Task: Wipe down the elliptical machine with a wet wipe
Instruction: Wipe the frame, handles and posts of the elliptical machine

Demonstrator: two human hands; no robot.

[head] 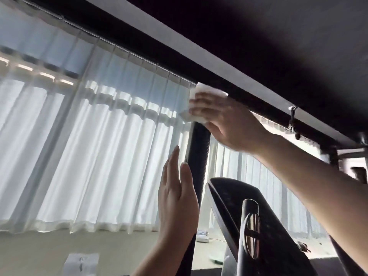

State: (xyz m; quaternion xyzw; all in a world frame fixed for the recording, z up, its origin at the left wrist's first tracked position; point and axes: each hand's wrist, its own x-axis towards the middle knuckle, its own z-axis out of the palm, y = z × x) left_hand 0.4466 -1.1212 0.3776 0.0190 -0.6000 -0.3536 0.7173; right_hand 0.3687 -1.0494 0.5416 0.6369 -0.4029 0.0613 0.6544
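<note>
2 bare hands in shot, and bare is the word. The left hand (pixel 177 204), just left of the black upright tube of the elliptical machine (pixel 197 156), shows its back, slim fingers, plain knuckles, a bare wrist. Its forearm (pixel 159 259) below is bare to the frame's edge. The right hand (pixel 225 124), at the tube's top right, has fingertips smeared by blur. Its long forearm (pixel 308 188) runs bare, right of the tube, to the frame's edge.

Wipe (pixel 201 96) atop handlebar (pixel 197 156); console (pixel 249 212) right; curtain (pixel 99 156) behind.
</note>
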